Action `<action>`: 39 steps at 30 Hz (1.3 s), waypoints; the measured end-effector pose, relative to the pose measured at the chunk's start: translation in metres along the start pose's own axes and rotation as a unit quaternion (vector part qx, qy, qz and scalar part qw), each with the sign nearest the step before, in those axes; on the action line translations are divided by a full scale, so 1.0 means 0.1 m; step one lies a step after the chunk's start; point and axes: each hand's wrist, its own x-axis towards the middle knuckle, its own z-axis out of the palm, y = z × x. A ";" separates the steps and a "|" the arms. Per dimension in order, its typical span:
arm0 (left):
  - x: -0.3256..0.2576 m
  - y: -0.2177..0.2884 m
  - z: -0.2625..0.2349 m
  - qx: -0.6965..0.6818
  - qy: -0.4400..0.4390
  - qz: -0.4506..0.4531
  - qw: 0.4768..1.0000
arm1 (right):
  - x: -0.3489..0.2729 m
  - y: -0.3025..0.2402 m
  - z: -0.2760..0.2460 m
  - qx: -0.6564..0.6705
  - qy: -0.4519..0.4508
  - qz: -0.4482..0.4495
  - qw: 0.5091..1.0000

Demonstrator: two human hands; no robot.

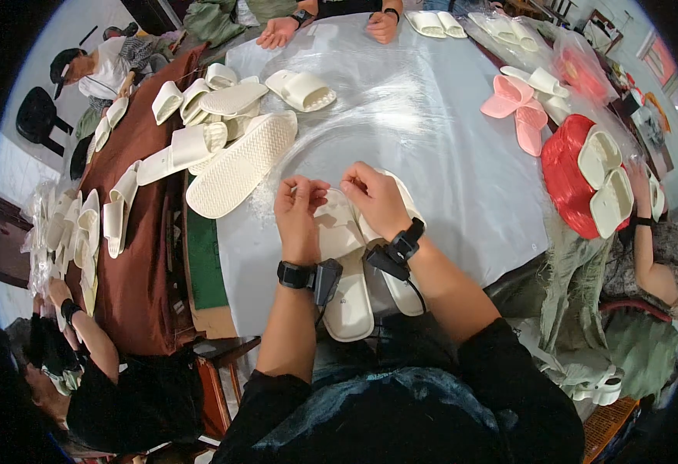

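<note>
A pair of off-white slide sandals lies side by side at the table's near edge: the left slide (350, 307) and the right slide (405, 296). Over their far ends I hold both hands close together. My left hand (300, 209) has its fingers curled in with the thumb against them. My right hand (378, 199) bends over the straps, fingers curled downward and partly hidden. Whatever either hand pinches, if anything, is too small or hidden to make out. Beyond them, clear plastic film (389, 104) is spread over the pale tabletop (470, 193).
Loose off-white slides (242, 166) are heaped at the left, beside a brown cloth (142, 286) with more slides. At right lie pink slippers (517, 108) and a red bundle (567, 174) bearing two slides. Co-workers sit around; one's hands (277, 32) rest at the far edge.
</note>
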 end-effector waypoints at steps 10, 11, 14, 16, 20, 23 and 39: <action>0.02 0.37 -0.25 -0.061 0.043 0.113 0.991 | -0.03 -0.30 -0.39 -0.147 0.166 -0.157 0.962; 0.00 0.52 -0.34 -0.064 0.038 0.149 0.986 | -0.09 -0.39 -0.45 -0.150 0.164 -0.160 0.962; -0.17 1.07 -0.41 -0.034 0.119 0.257 0.958 | -0.47 -0.70 -0.70 -0.149 0.100 -0.090 0.980; -0.40 1.40 -0.52 -0.021 0.192 0.329 0.924 | -0.75 -0.78 -0.79 -0.223 0.014 -0.070 0.972; -1.14 2.00 -0.65 0.006 0.221 0.565 0.795 | -1.23 -0.70 -0.77 -0.318 -0.146 -0.058 0.935; -1.51 2.07 -0.85 0.059 0.258 0.680 0.683 | -1.23 -0.62 -0.54 -0.373 -0.165 -0.099 0.908; -1.62 1.57 -0.86 0.152 0.155 0.474 0.854 | -0.75 -0.78 -1.63 -0.485 0.174 -0.159 0.842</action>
